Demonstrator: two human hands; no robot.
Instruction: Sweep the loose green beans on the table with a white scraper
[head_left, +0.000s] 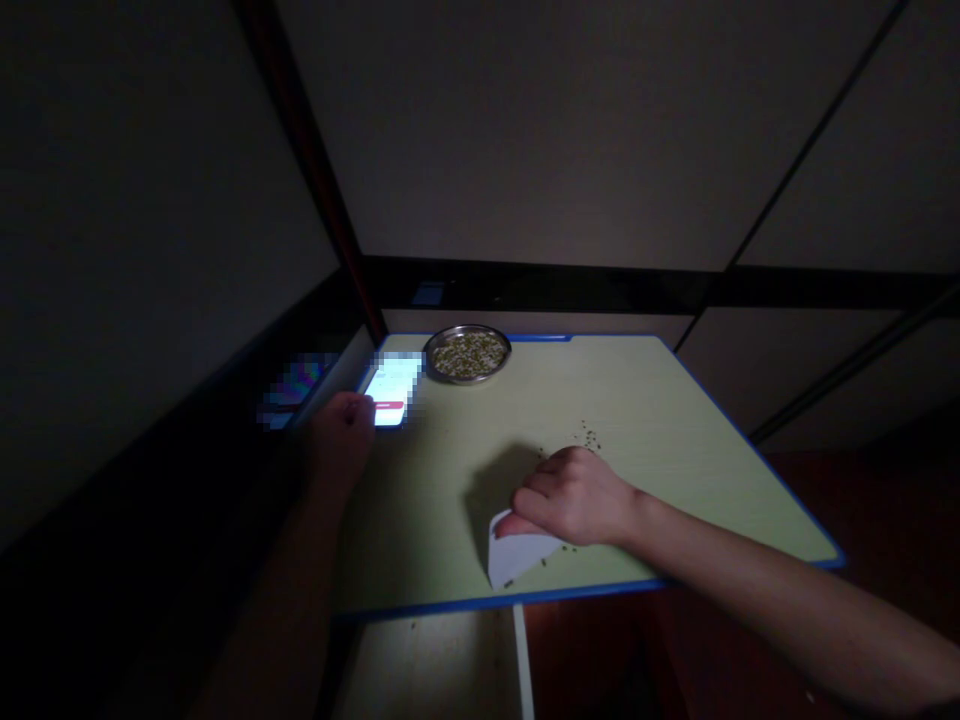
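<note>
My right hand (571, 493) is closed around a folded piece of white paper (514, 558), whose lower edge rests on the table (645, 400) near its front. Small dark seeds or grains (591, 437) lie scattered just beyond that hand, and a few more sit by the paper's edge. At the table's left side my left hand (346, 420) has its fingers curled in, next to the lower left corner of a lit phone (393, 388). Whether it holds anything is hidden in the dim light. A round metal plate (433, 372) full of green and pale grains stands at the back.
A blue rim (465, 606) edges the table. Beneath the front edge, an open drawer (420, 660) with a few specks in it juts out. Cabinet panels (540, 150) rise behind, and a dark glossy surface (300, 390) on the left reflects the phone.
</note>
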